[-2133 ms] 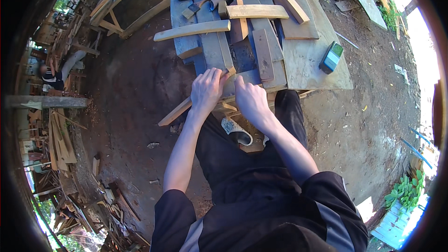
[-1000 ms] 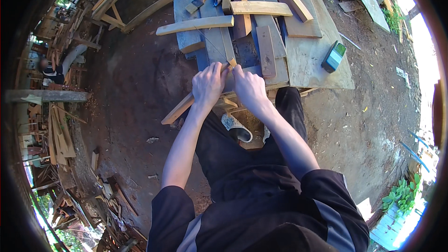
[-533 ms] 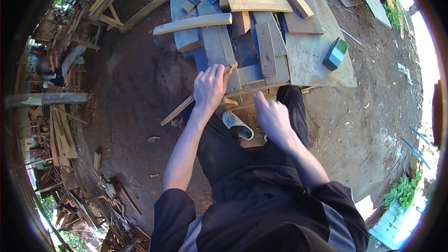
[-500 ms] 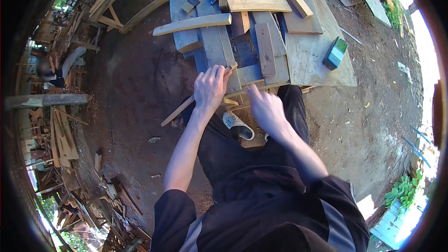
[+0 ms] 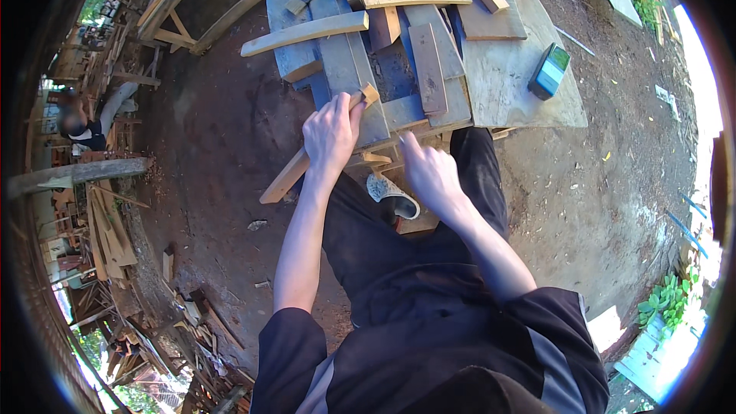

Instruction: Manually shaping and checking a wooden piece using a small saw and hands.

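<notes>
My left hand (image 5: 331, 132) is closed on a narrow light wooden piece (image 5: 285, 182), which slants from the lower left up onto the front edge of the plank-topped bench (image 5: 343, 57); its squared tip shows beyond my fingers. My right hand (image 5: 431, 172) is a little to the right and lower, beside the bench edge and away from that piece, with curled fingers; I cannot make out what, if anything, is in them. Behind my hands lie a short brown board (image 5: 428, 69) and curved wooden pieces (image 5: 303, 33).
A black-and-teal device (image 5: 549, 70) rests at the bench's right, with a mallet-like tool (image 5: 297, 1) toward the back. Wooden frames (image 5: 244, 11) stand at back left. A person (image 5: 90, 126) is among stacked timber at far left. Scrap wood (image 5: 207, 322) lies lower left.
My right hand has left the piece's tip and moved right and down. My left hand stays on the piece. The whole view has shifted slightly.
</notes>
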Demonstrator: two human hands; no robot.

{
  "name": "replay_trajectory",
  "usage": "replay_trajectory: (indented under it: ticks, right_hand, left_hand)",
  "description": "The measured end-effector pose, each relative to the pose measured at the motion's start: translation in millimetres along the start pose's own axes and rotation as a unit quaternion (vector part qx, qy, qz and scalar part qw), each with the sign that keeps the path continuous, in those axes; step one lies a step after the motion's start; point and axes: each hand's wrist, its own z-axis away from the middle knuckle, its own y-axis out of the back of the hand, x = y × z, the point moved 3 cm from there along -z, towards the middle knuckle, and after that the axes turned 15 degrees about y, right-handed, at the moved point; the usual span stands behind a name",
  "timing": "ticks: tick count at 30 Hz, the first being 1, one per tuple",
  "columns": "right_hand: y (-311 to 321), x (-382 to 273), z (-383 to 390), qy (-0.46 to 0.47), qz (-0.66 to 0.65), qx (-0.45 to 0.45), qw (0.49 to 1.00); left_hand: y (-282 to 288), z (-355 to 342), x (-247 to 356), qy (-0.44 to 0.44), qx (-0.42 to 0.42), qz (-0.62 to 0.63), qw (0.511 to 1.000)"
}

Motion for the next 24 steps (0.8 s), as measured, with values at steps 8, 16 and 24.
replay_trajectory:
  ticks: [8,16,24]
  right_hand:
    - [26.9,-4.1,58.8,-0.026,-0.020,-0.059,0.998]
    - [-11.9,5.1,-67.7,0.033,0.026,0.009,0.999]
    - [-10.2,8.0,-26.2,0.009,-0.001,0.009,1.000]
  left_hand:
    - [2.7,7.5,-0.4,-0.009,0.037,-0.016,0.999]
    - [-5.5,3.6,1.6,-0.010,0.004,0.010,1.000]
    - [1.1,-2.2,4.5,0.013,-0.024,-0.004,1.000]
